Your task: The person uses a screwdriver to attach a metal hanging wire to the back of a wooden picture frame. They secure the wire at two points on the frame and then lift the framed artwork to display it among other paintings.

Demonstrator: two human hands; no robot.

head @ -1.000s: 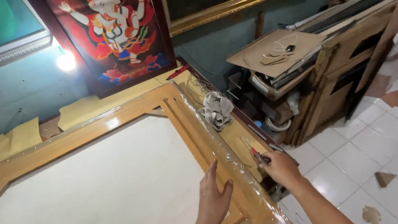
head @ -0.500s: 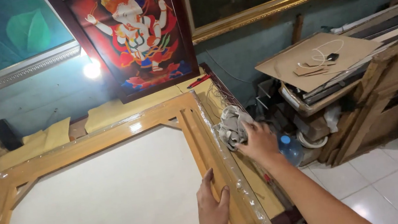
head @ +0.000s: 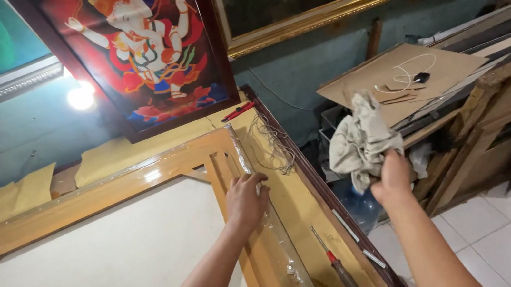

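Above floor, right hand (head: 396,175) holds rag (head: 362,140) upright.

My right hand's fingers (head: 395,170) were buried in the crumpled cloth (head: 362,139); the screwdriver (head: 341,269) ran off frame below my left fingertips (head: 258,178).

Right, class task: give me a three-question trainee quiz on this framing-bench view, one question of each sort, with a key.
1. True or false: the left hand rests flat on the wooden frame.
2. What does the right hand hold? A) screwdriver B) crumpled grey cloth C) cardboard sheet
3. Fill in: the red-handled screwdriver lies on the ____, untouched.

Key: 1 true; 2 B, the crumpled grey cloth, lifted clear of the bench; 3 workbench.
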